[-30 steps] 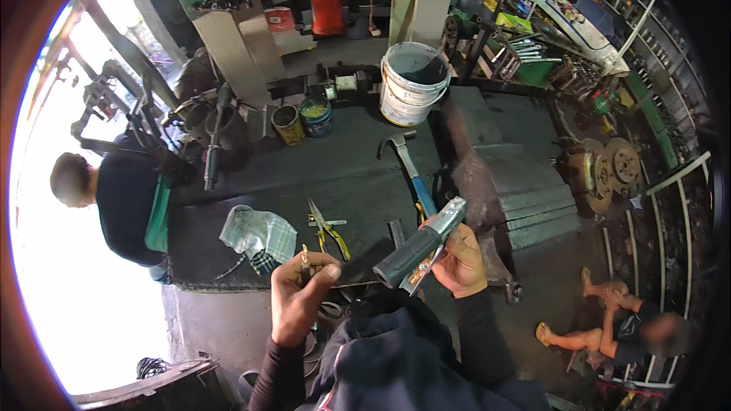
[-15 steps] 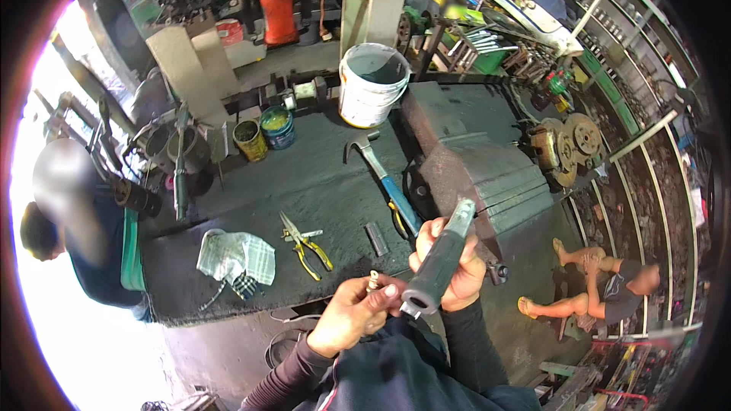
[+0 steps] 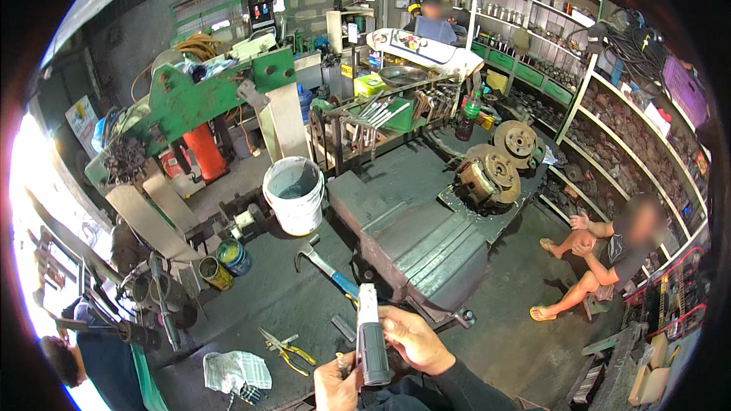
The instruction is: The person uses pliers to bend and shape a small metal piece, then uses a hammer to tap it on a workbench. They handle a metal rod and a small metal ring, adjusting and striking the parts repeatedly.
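Note:
A tool with a black grip and a flat silvery metal end [image 3: 371, 342] stands nearly upright in front of me. My right hand [image 3: 417, 341] has its fingers closed on the tool's right side. Beside the lower grip is my left hand [image 3: 335, 387], closed, with a small brass-coloured piece [image 3: 342, 362] showing at its fingertips; its exact kind is unclear. Just beyond lie a claw hammer [image 3: 327, 270] with a blue handle and a short dark bar [image 3: 343, 326]. Yellow-handled long-nose pliers [image 3: 288, 352] rest to the left, near a checked cloth [image 3: 237, 372].
A large metal vise-like block [image 3: 426, 247] rises beyond my right hand. The bench also carries a white bucket [image 3: 295, 209], two small cans [image 3: 225, 262] and rusty round machine parts [image 3: 491, 175]. One person [image 3: 628, 251] sits at right; another [image 3: 106, 358] is at lower left.
My view has lifted and swung right, so the bench and hands appear lower. The tool is now more upright, its metal end upward. The seated person's hands have come apart.

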A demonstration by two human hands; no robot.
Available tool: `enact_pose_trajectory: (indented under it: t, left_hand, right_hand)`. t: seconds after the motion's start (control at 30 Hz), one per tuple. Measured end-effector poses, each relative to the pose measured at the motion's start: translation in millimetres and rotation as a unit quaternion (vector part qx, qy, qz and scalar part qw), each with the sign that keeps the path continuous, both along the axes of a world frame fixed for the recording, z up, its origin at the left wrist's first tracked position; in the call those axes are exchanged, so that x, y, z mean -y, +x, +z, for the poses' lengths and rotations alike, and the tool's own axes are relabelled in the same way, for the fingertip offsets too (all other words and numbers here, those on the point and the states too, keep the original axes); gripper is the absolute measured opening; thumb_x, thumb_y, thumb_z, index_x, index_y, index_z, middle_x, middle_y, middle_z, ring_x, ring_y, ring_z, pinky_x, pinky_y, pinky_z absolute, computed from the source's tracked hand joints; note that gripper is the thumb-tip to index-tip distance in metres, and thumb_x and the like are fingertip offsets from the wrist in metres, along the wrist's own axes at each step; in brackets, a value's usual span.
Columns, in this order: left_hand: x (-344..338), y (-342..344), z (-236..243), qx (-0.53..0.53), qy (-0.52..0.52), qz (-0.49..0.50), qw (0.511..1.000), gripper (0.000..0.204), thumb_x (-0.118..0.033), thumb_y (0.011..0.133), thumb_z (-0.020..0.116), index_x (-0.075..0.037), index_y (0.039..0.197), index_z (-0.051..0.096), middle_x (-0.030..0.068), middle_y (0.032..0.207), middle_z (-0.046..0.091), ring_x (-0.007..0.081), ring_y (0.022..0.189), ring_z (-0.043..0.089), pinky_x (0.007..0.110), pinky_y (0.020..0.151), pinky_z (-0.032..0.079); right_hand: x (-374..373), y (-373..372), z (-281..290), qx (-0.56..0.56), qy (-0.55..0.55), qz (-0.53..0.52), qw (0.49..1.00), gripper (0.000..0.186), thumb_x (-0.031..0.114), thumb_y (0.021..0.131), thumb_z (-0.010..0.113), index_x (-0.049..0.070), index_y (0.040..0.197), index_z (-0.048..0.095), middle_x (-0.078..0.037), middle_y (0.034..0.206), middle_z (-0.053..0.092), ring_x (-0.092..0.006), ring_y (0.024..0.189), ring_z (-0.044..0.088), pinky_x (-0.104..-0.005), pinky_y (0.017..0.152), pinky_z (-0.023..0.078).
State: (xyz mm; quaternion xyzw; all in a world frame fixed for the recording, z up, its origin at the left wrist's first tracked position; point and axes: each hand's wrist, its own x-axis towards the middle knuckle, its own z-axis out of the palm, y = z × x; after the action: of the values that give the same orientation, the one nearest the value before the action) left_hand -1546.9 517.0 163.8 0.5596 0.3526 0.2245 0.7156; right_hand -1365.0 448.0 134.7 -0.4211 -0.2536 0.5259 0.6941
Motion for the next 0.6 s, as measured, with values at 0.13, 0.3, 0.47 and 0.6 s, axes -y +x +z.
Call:
enact_pose_trajectory:
  t: [0.13,0.3,0.47,0.6]
  left_hand:
    - [11,26,9,-0.047,0.127,0.092,0.987,0.025,-0.010,0.100,0.069,0.004,0.119,0.077,-0.0010,0.085,0.072,0.0060,0.078,0.060,0.026,0.069,0.051]
    - [42,84,28,-0.069,0.174,0.157,0.970,0.024,-0.012,0.097,0.074,0.003,0.116,0.076,-0.0012,0.083,0.070,0.0083,0.076,0.059,0.028,0.070,0.052]
    - [56,126,39,-0.083,0.141,0.056,0.985,0.033,-0.019,0.097,0.075,0.003,0.121,0.074,0.0009,0.095,0.071,0.0090,0.085,0.060,0.028,0.077,0.051]
    - [66,130,16,-0.069,0.128,0.086,0.986,0.037,-0.028,0.105,0.064,0.001,0.128,0.071,0.0005,0.098,0.070,0.0095,0.088,0.061,0.030,0.081,0.050]
  right_hand:
    - [25,15,22,0.017,0.000,0.054,0.998,0.059,0.035,0.108,0.067,-0.001,0.152,0.050,0.000,0.100,0.065,-0.0080,0.083,0.059,-0.0248,0.075,0.050]
    - [44,45,55,0.050,0.052,0.038,0.997,0.051,0.017,0.104,0.072,-0.001,0.147,0.053,0.003,0.092,0.062,-0.0042,0.073,0.053,-0.0226,0.062,0.043]
    - [69,122,61,-0.017,0.045,0.118,0.992,0.063,0.022,0.104,0.075,-0.002,0.154,0.045,0.001,0.095,0.061,-0.0048,0.072,0.052,-0.0219,0.062,0.043]
    - [94,170,66,-0.081,0.072,0.102,0.989,0.058,0.016,0.104,0.071,-0.005,0.152,0.046,-0.001,0.090,0.061,-0.0051,0.066,0.051,-0.0221,0.057,0.041]
